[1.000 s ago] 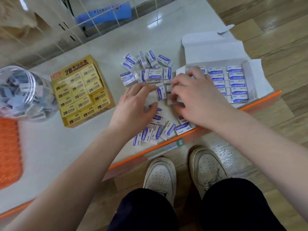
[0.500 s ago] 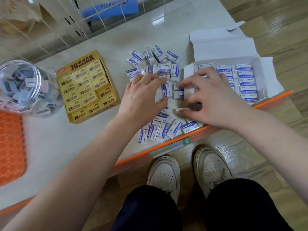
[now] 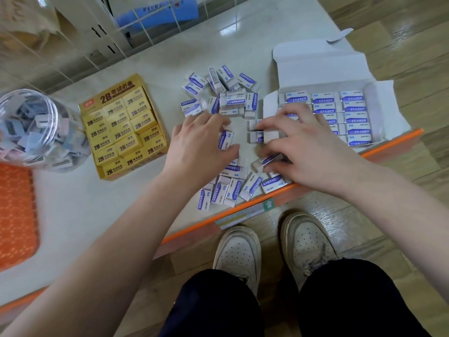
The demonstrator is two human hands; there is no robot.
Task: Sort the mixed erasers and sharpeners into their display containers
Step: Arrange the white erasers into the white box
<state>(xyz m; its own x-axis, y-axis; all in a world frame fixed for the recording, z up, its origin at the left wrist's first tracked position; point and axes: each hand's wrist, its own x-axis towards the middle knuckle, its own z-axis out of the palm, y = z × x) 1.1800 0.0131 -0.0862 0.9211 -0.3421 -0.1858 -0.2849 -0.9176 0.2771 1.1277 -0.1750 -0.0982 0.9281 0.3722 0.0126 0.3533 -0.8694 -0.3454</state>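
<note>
Loose white-and-blue erasers (image 3: 220, 98) lie in a heap on the pale shelf top, with more along the front edge (image 3: 218, 192). My left hand (image 3: 199, 144) pinches one upright eraser (image 3: 225, 139) between fingers and thumb. My right hand (image 3: 306, 147) is spread over the heap beside the box; its fingers hold a small stack of erasers (image 3: 258, 132) and its thumb presses another (image 3: 264, 162). The open white display box (image 3: 315, 62) at the right holds neat rows of the same erasers. A clear jar (image 3: 36, 130) at the left holds sharpeners.
A yellow box of 2B erasers (image 3: 121, 127) sits between the jar and the heap. An orange mat (image 3: 14, 215) lies at the far left. The orange shelf edge (image 3: 194, 228) runs along the front, above my shoes. A wire grid (image 3: 150, 25) backs the shelf.
Both hands came together at the middle of the heap, then drew slightly apart. My left hand has closed on one eraser and my right has gathered a small stack.
</note>
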